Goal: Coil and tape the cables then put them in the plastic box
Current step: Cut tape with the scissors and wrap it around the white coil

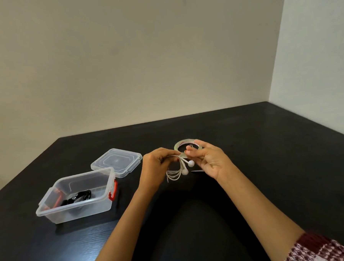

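The left hand (155, 167) is holding its grip narrow around the coiled white earphone cable (174, 175), fingers curled over the top of the loops while the rest of the coil is hanging below the fist. Two white earbuds (190, 163) are dangling just right of that hand. The right hand (210, 160) is meeting the coil from the other side: its thumb and forefinger are pinching a small strip of clear tape (182, 154) at the top of the bundle, the other fingers spreading loosely. Both hands are hovering above the black tabletop (267, 145). Just behind the right fingertips, a tape roll (177, 147) is lying flat. Well to the left, the plastic box (75, 211) is sitting open, a red latch (113, 191) showing on its side, with a black cable (79, 197) lying inside. Its clear lid (117, 161) is resting on the tabletop just behind it. A patterned sleeve (323, 250) is covering the right upper arm.
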